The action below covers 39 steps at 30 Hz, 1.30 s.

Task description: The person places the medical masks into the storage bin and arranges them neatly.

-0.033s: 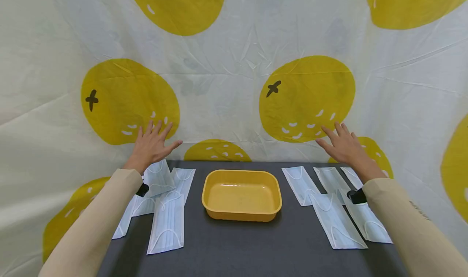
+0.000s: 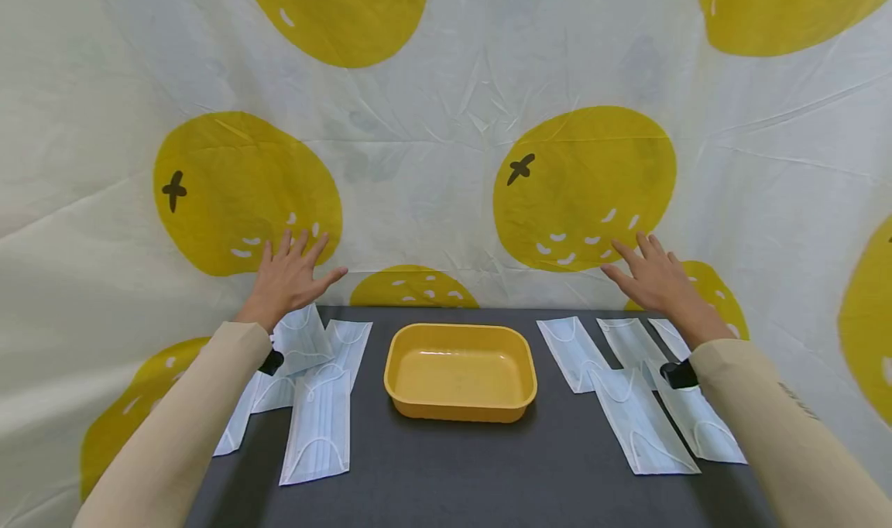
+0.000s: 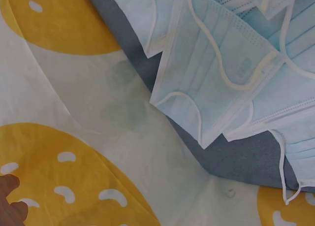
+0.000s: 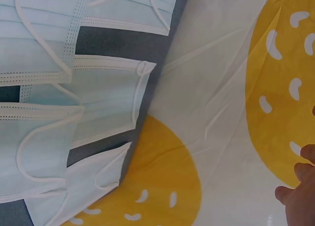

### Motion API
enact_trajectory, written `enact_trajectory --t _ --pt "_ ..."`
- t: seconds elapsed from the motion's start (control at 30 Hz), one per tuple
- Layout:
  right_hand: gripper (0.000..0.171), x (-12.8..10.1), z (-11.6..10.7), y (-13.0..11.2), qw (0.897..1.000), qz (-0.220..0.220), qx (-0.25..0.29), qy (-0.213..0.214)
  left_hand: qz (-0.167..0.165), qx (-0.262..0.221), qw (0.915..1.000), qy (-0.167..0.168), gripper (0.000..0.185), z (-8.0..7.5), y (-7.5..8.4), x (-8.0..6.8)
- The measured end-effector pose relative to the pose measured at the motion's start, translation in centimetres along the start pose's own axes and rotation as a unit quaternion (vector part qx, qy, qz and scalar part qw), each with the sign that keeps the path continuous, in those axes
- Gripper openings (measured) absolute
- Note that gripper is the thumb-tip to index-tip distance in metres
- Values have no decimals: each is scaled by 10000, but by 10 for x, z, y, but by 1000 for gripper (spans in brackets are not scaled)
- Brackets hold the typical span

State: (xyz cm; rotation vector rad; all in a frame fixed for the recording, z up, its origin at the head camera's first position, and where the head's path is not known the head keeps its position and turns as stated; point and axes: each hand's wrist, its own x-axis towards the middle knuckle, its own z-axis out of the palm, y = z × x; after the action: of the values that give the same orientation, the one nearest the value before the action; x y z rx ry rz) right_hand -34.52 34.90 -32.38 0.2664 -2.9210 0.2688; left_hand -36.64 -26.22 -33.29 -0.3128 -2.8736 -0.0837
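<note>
My left hand (image 2: 287,280) is held up with its fingers spread, above the far left of the table, and holds nothing. On the other side my right hand (image 2: 651,280) hovers likewise, fingers spread, with nothing in it. Below the left arm lie several pale blue face masks (image 2: 319,427), some overlapping. Several more face masks (image 2: 644,423) lie at the right, partly under the right forearm in view. Between the two groups stands a yellow rectangular tub (image 2: 460,412) with nothing inside. Fingertips of each hand show at the edge of its wrist view.
The dark grey table (image 2: 432,474) ends at the back against a white curtain (image 2: 418,203) printed with large yellow fruit shapes. Each wrist carries a black strapped device, the left one (image 2: 271,361) near the masks.
</note>
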Motion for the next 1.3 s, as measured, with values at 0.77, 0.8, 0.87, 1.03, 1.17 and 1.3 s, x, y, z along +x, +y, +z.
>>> enact_trajectory --t 0.77,0.8,0.87,1.03,1.17,1.3 --pt "75 -3 0 2 9997 26 -39 -255 88 13 9998 156 90 1 4 2" --pt "75 -4 0 2 9996 18 -33 -281 93 -10 9999 143 90 2 3 2" --pt "76 -6 1 3 9996 -3 -28 -289 96 -46 9999 112 91 3 3 0" --pt "74 -15 2 3 9997 -64 -20 -221 85 -99 9998 127 90 5 4 -3" --pt "70 -28 2 2 9997 -129 111 -163 101 -128 9998 126 92 5 8 -8" --pt "70 -40 3 0 9995 -150 262 -117 88 -158 9998 83 93 7 11 -14"
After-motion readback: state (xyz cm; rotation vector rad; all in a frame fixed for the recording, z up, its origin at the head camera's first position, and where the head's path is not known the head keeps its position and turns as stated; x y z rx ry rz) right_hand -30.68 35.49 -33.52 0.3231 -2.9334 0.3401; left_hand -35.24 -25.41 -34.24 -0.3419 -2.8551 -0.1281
